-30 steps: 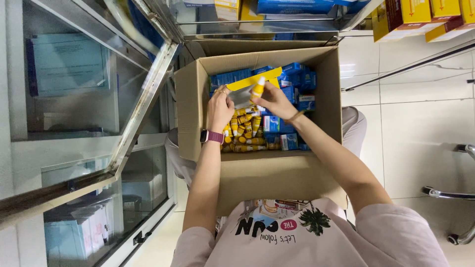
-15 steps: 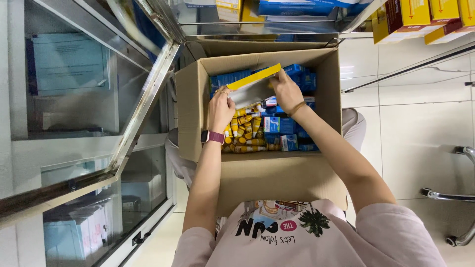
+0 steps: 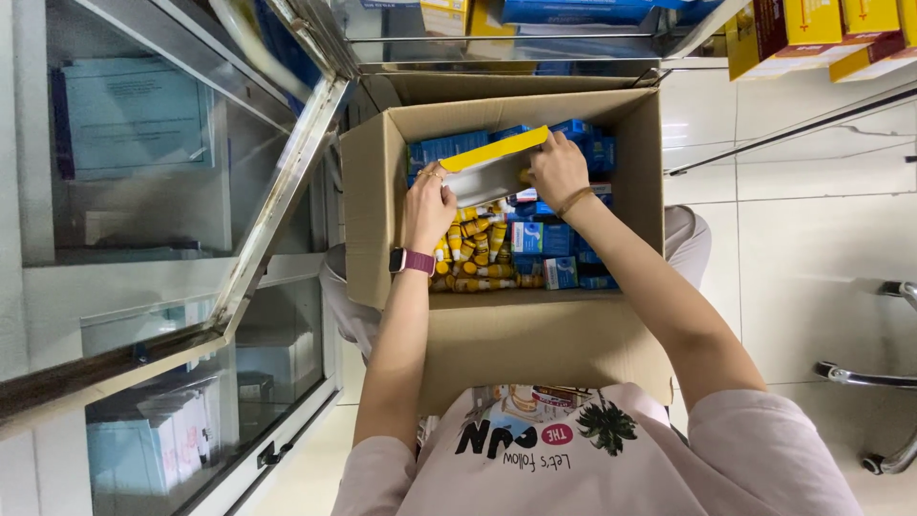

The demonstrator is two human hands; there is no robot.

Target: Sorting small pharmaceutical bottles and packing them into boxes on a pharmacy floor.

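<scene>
Clamped with both hands, left hand [image 3: 427, 208] and right hand [image 3: 557, 170], on yellow-edged flat pack [image 3: 492, 164] at carton's [image 3: 535, 339] 12 o'clock; mid-lift, apparently; clearance over small tubes [image 3: 475, 256] likely needed.

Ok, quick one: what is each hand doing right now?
Left hand: closed on the near end of the yellow and silver box.
Right hand: closed on the far end of the same box.

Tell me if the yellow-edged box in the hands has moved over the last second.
Yes. The yellow-edged box has shifted toward the carton's far wall, away from the small tubes.
</scene>
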